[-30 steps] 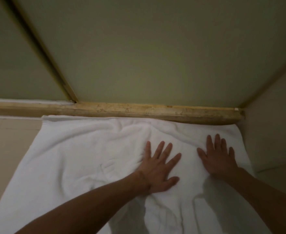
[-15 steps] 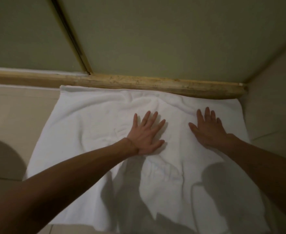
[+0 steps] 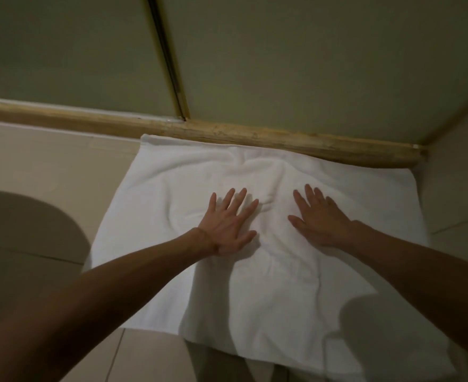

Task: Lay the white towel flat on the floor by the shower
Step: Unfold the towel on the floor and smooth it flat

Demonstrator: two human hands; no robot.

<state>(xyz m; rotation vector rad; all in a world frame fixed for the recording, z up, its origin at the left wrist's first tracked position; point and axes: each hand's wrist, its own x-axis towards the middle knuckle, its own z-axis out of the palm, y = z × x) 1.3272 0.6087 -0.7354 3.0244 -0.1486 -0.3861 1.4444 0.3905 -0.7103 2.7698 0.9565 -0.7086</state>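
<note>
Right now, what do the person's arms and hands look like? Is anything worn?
Both forearms are bare, with no sleeve in view. The left hand and right hand wear no gloves, and no ring or watch shows. A thin line crosses the left wrist; band or crease, I cannot tell.

White towel (image 3: pixel 177 188), spread on floor, slightly wrinkled, far edge touching shower threshold (image 3: pixel 254 133)
</note>
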